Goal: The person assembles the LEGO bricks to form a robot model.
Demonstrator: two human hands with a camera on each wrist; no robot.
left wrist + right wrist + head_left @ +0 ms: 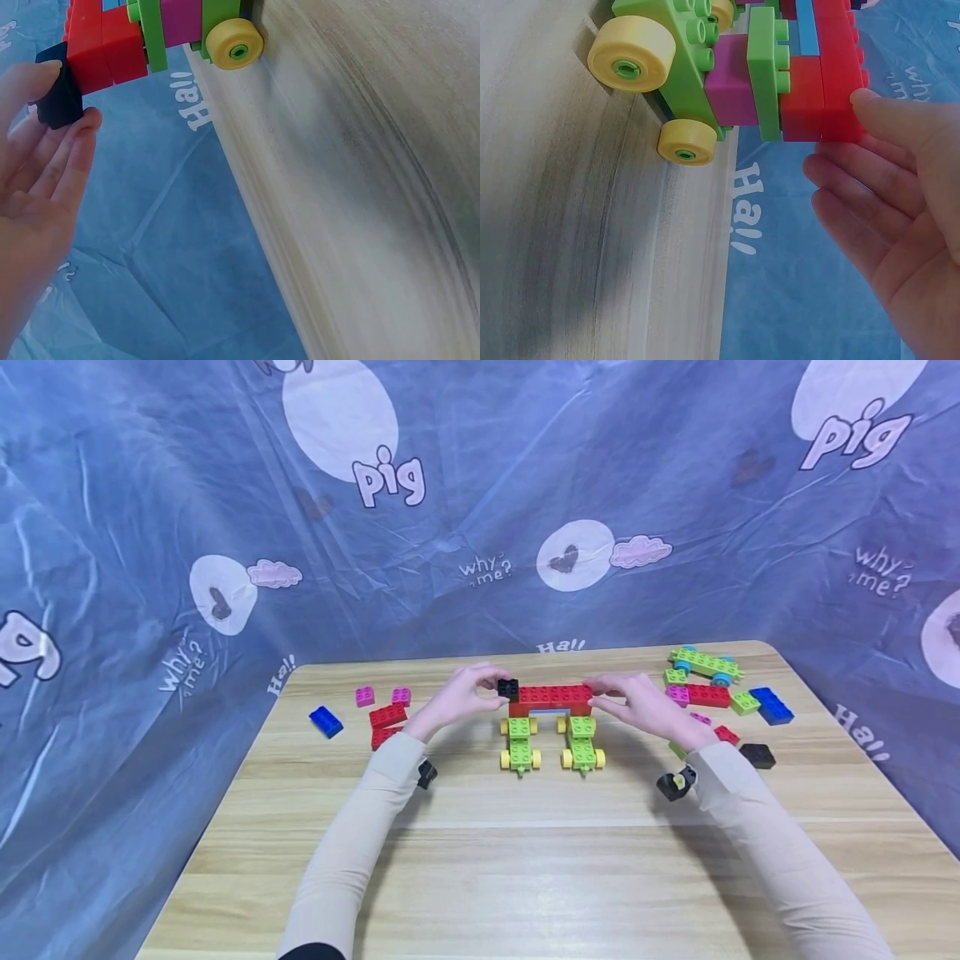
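Centre table in the head view, a block structure rests on two lime-green wheeled bases [520, 745] with yellow wheels [632, 54]. Magenta bricks [731, 81], lime-green bricks [763, 75], a blue piece [807, 30] and red bricks [555, 695] are stacked above the bases. My left hand [467, 695] pinches a black brick [58, 88] between thumb and fingers, against the left end of the red top layer. At the other end, my right hand [645, 702] pinches the end of the top red brick [840, 82], its thumb on the studded side.
Loose red bricks [387, 716], a blue brick [326, 722] and magenta bricks [364, 696] lie to the left. On the right are a green base with blue wheels [705, 663], a red brick [708, 695], a blue brick [771, 706] and a black brick [757, 756]. Printed blue cloth [465, 602] hangs behind.
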